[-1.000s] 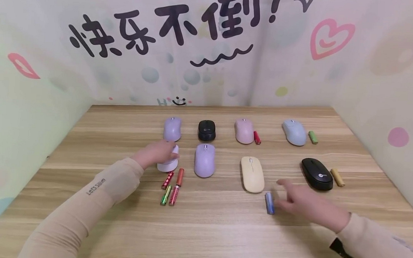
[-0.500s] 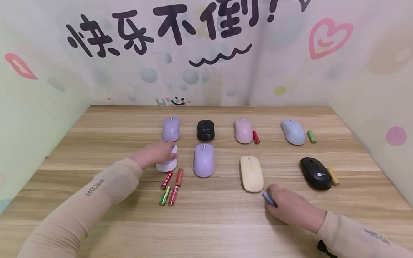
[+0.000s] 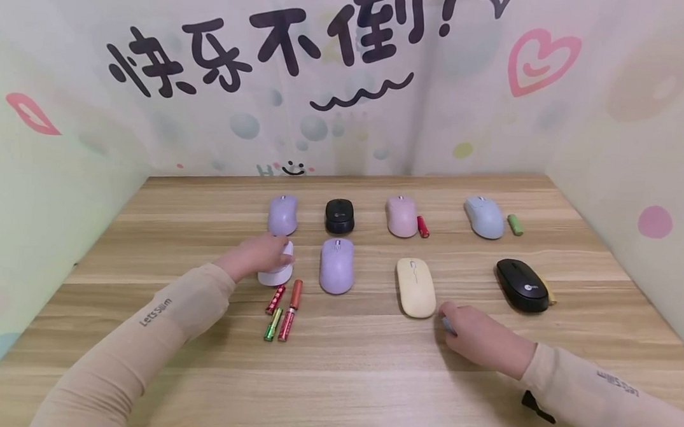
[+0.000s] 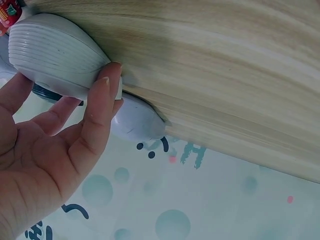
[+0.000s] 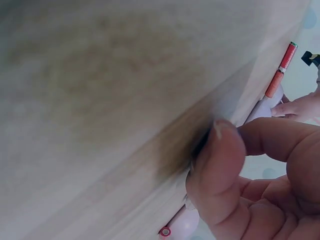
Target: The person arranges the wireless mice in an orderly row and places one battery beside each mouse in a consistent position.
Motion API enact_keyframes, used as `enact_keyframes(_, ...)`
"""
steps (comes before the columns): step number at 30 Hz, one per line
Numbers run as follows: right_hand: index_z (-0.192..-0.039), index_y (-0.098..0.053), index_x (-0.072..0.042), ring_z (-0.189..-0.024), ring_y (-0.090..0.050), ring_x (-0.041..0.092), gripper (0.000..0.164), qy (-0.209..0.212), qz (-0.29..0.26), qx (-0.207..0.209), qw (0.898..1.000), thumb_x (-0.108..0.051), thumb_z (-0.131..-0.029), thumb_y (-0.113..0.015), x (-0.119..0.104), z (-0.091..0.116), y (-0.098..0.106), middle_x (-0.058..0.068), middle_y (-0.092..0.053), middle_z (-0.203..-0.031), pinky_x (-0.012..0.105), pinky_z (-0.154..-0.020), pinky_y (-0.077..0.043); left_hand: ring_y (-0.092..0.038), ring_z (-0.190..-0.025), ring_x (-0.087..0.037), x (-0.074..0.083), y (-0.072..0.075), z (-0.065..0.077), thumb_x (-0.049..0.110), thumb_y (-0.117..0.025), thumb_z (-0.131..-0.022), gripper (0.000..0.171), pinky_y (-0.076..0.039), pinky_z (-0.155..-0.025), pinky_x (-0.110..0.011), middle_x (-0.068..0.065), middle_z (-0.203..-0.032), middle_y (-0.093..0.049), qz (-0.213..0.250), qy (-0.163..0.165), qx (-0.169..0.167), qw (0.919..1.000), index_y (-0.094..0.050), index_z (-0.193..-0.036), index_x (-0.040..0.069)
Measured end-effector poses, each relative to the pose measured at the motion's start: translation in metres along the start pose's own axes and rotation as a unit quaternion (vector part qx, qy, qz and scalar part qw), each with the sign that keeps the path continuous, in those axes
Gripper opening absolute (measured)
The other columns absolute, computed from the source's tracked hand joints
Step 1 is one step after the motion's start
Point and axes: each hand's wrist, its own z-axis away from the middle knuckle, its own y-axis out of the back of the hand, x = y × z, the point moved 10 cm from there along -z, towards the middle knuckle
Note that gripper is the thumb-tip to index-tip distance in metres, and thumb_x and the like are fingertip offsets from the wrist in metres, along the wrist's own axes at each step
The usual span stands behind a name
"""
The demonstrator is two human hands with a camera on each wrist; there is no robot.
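My left hand point(image 3: 257, 254) grips a white computer mouse point(image 3: 274, 277) on the left of the table. Thumb and fingers hold the ribbed sides of this mouse point(image 4: 55, 52) in the left wrist view. Just in front of it lie several AA-size batteries: a red patterned one point(image 3: 276, 299), a green one point(image 3: 273, 324), an orange one point(image 3: 296, 294) and a red one point(image 3: 287, 326). Right of the middle, my right hand point(image 3: 482, 336) pinches a blue battery point(image 3: 448, 324), mostly hidden by the fingers. It is close to the front end of a cream mouse point(image 3: 416, 288).
Purple mice point(image 3: 336, 266) and a small black mouse point(image 3: 340, 216) stand near the left hand. Farther right are a pink mouse point(image 3: 402, 216) with a red battery point(image 3: 423, 226), a blue mouse point(image 3: 484, 217) with a green battery point(image 3: 515, 224), and a black mouse point(image 3: 521, 285) partly covering a yellow battery point(image 3: 552, 293).
My right hand has come left to the blue battery, taken it between thumb and fingers, and turned it slightly. The left hand has stayed on the white mouse.
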Motion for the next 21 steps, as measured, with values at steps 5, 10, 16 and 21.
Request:
enact_keyframes(5,-0.1,-0.054,0.005,-0.057,-0.041,0.01,0.026,-0.015,-0.016,-0.015,1.0,0.005,-0.074,-0.057,0.002,0.0,0.001,0.001,-0.046,-0.066,0.022,-0.05,-0.036,-0.052,-0.11,-0.036,0.0,0.001,0.001,0.028,-0.051,-0.094,0.047,-0.045,-0.087,-0.047,-0.026,-0.122,-0.052,-0.006,-0.003,0.002,1.0,-0.045,-0.125,-0.006)
enact_keyframes(10,-0.103,-0.053,0.006,-0.055,-0.041,0.011,0.028,-0.035,-0.02,-0.019,0.999,0.002,-0.075,-0.058,0.008,-0.002,0.007,0.001,-0.046,-0.066,0.023,-0.048,-0.035,-0.052,-0.11,-0.035,-0.001,0.001,0.0,0.028,-0.051,-0.094,0.047,-0.045,-0.087,-0.047,-0.026,-0.121,-0.052,-0.014,-0.006,0.004,0.9999,-0.046,-0.124,-0.006)
enact_keyframes(16,-0.103,-0.051,0.003,-0.054,-0.042,0.012,0.027,-0.045,0.001,-0.035,0.998,0.0,-0.078,-0.059,0.016,-0.008,0.012,0.002,-0.047,-0.066,0.023,-0.048,-0.036,-0.052,-0.11,-0.035,-0.001,0.001,0.0,0.028,-0.051,-0.094,0.047,-0.045,-0.087,-0.046,-0.026,-0.121,-0.053,-0.013,-0.009,0.005,0.9999,-0.046,-0.124,-0.007)
enact_keyframes(21,-0.103,-0.051,0.004,-0.06,-0.045,0.014,0.028,-0.053,0.002,-0.06,0.997,0.003,-0.076,-0.056,0.029,-0.015,0.009,0.005,-0.051,-0.073,0.025,-0.052,-0.038,-0.053,-0.109,-0.035,0.0,0.001,0.0,0.028,-0.051,-0.094,0.047,-0.045,-0.087,-0.046,-0.026,-0.12,-0.053,-0.011,-0.01,0.003,0.9999,-0.046,-0.125,-0.007)
